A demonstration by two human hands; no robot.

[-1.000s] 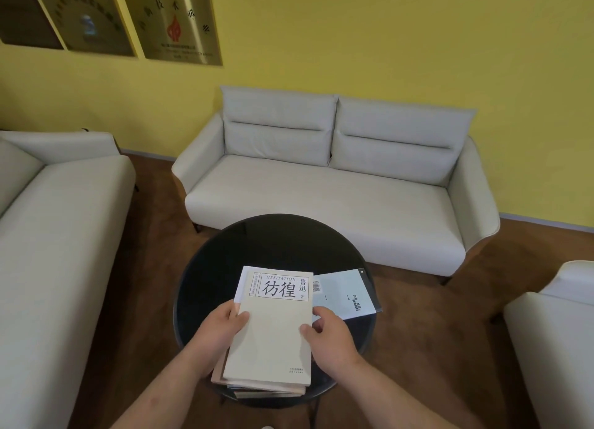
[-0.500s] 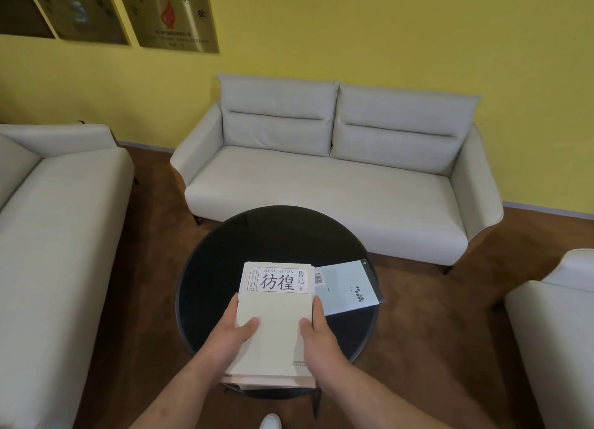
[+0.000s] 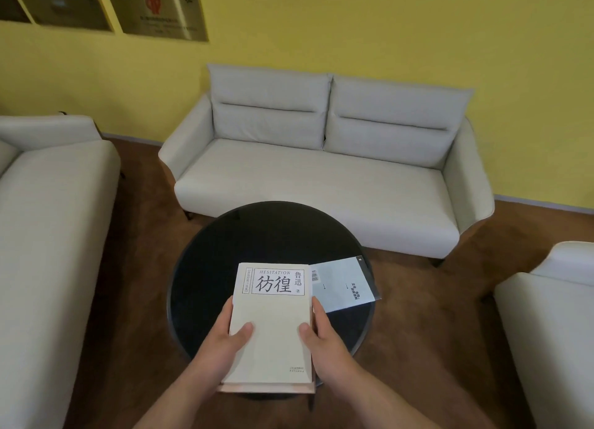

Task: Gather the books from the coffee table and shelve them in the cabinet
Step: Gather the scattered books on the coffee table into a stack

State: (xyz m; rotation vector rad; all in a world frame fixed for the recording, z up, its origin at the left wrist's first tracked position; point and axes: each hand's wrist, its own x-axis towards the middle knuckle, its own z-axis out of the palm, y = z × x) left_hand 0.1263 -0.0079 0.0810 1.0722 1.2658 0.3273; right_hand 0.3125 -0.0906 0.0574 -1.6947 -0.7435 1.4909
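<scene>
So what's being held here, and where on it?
The stack of books, gripped by both hands: left hand on its left long edge, right hand on its right, thumbs on the top cover.

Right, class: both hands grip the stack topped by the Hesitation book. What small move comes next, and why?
Probably the right hand leaves the stack of books for the pale blue book lying beside it on the coffee table, while the left hand steadies the stack. It is the only book seen lying apart.

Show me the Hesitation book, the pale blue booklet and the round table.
Hesitation book (image 3: pixel 272 324): head view, middle of cream cover.
pale blue booklet (image 3: pixel 344 285): head view, middle of cover.
round table (image 3: pixel 257 235): head view, bare far top.
</scene>
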